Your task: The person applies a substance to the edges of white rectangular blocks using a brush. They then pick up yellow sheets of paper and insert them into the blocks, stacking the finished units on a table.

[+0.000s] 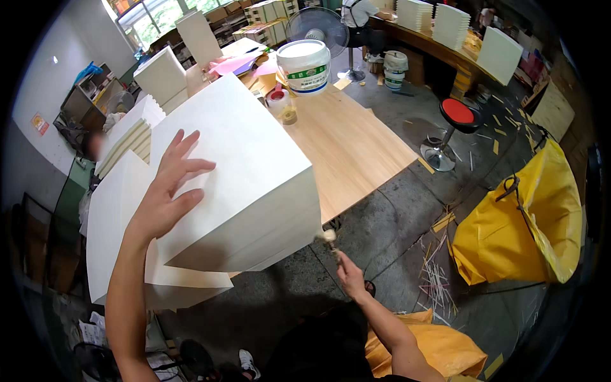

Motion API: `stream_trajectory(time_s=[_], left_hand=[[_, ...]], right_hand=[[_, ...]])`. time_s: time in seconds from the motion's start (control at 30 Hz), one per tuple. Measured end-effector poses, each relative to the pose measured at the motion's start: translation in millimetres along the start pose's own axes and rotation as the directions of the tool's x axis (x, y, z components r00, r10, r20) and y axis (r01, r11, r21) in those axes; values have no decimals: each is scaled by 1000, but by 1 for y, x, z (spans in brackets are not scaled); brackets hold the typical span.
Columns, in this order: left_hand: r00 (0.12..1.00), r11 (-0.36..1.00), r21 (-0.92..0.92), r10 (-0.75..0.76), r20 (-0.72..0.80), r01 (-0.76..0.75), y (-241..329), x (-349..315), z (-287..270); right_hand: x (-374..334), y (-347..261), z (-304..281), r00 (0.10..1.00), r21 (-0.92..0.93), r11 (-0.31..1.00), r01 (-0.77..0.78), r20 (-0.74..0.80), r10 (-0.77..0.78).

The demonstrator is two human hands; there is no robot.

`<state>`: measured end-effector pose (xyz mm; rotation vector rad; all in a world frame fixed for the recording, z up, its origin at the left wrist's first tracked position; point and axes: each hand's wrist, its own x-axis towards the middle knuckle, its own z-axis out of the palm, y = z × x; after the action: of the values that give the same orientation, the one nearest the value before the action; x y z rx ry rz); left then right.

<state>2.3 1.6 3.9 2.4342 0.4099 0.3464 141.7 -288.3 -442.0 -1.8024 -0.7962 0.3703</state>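
A tall stack of white sheets (254,140) stands on the table's near end, its layered side facing me. Over its top, toward the left, my left hand (172,184) is spread open with nothing in it; whether the fingertips touch the sheet I cannot tell. My right hand (350,277) is closed around the handle of a brush (329,237) with a pale, slightly blurred head. That head is beside the stack's right corner, and contact with the side is not clear. Another, lower white stack (118,210) lies to the left.
A white bucket (304,67), tape rolls (279,99) and coloured papers share the wooden table (356,140). On the right are a red-topped stool (459,111), a large yellow bag (522,223) and scattered strips (439,274). Beyond a fan (315,33), a person (363,19) sits.
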Motion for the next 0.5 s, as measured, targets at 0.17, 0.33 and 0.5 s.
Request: stream_trajectory(time_s=[0.17, 0.33, 0.5], left_hand=[[999, 998, 57, 28, -22, -27, 5, 9, 0], [992, 922, 379, -40, -116, 82, 32, 0, 1], [885, 976, 186, -17, -465, 117, 143, 9, 66]], right_hand=[[4, 43, -14, 972, 90, 977, -193, -115, 203], [6, 29, -87, 932, 409, 842, -353, 74, 355], [35, 32, -241, 891, 484, 792, -373, -50, 451]])
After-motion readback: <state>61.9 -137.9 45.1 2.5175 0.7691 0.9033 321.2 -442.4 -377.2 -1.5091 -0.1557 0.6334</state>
